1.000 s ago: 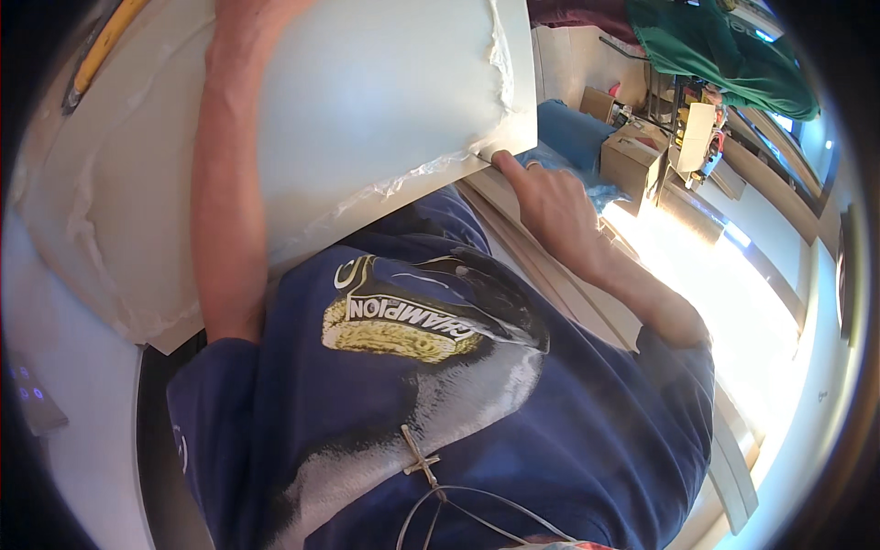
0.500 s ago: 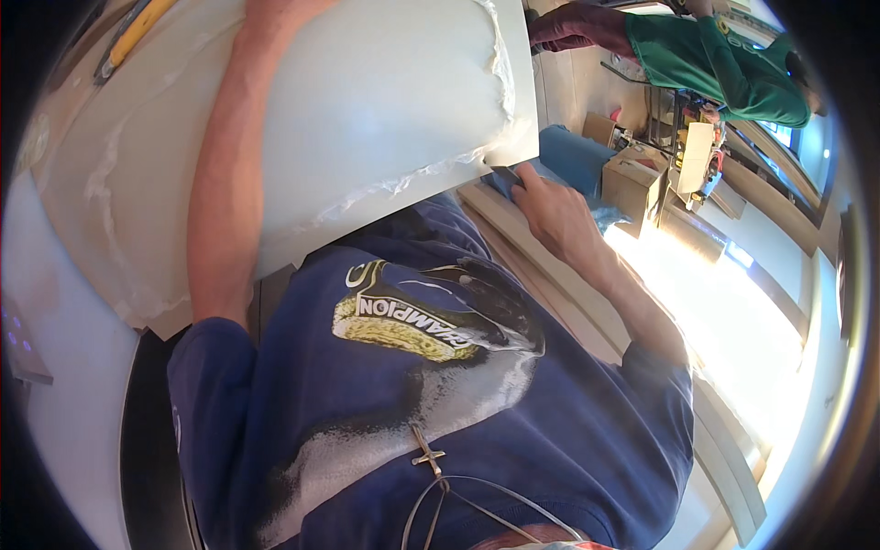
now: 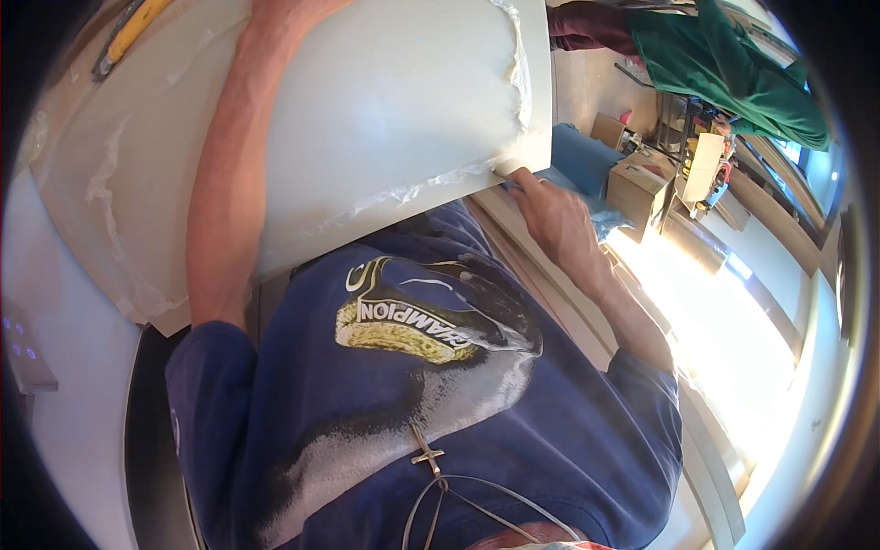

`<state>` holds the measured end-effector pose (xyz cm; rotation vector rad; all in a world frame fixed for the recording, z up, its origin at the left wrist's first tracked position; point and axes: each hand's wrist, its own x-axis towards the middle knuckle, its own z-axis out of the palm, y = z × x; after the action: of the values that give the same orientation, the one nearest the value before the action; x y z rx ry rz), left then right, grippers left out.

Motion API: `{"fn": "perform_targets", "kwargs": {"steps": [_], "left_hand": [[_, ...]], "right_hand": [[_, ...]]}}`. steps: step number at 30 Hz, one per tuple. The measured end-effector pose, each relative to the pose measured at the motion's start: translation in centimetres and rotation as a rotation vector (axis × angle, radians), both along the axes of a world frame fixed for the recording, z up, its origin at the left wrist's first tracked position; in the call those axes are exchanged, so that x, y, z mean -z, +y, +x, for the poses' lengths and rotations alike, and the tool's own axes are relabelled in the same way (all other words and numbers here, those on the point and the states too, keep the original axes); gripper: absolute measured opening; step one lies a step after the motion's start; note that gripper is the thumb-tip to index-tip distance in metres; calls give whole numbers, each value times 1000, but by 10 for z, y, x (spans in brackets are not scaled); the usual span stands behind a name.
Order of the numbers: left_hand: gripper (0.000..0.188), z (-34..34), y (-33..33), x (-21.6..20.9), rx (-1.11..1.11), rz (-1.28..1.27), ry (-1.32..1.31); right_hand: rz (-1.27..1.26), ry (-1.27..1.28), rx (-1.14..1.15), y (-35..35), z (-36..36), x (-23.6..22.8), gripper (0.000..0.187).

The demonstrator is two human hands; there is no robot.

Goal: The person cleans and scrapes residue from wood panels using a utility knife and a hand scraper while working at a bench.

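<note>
A large pale panel (image 3: pixel 394 110) lies in front of me, with a crinkled, clear-whitish, film-like strip (image 3: pixel 412 190) along its edges. At the top edge of the picture, my left hand (image 3: pixel 291 13) reaches across the panel; its fingers are cut off from view. My right hand (image 3: pixel 552 213) is closed at the panel's near right corner. It grips a small dark hand tool (image 3: pixel 502 174), mostly hidden by the fingers, whose tip is against the panel's edge. I cannot make out the tool's exact kind.
A yellow-handled tool (image 3: pixel 130 35) lies at the far left. Right of the panel are a blue wrapped bundle (image 3: pixel 585 158), an open cardboard box (image 3: pixel 636 191) and long boards (image 3: pixel 550 275). A person in a green top (image 3: pixel 724 69) stands at the far right.
My right hand has shifted slightly, and less of the dark tool shows. The panel's right edge appears a little farther right. The person in green has leaned and moved an arm.
</note>
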<state>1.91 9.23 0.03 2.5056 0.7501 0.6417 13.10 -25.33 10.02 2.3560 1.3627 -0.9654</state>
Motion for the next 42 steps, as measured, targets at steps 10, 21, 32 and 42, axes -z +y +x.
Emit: {"fn": "perform_targets", "kwargs": {"steps": [10, 21, 32, 42], "left_hand": [[22, -1, -18, -13, -64, 110, 1], [17, -12, -48, -26, -73, 76, -45], [23, -9, -53, -21, -77, 108, 32], [23, -2, -53, -23, -52, 49, 14]], "right_hand": [[-25, -43, -49, -1, -18, -8, 16], [-37, -92, -105, -26, -28, -15, 22], [-72, -105, -2, -20, -29, -16, 22], [-119, -69, -121, -25, -8, -9, 28]]}}
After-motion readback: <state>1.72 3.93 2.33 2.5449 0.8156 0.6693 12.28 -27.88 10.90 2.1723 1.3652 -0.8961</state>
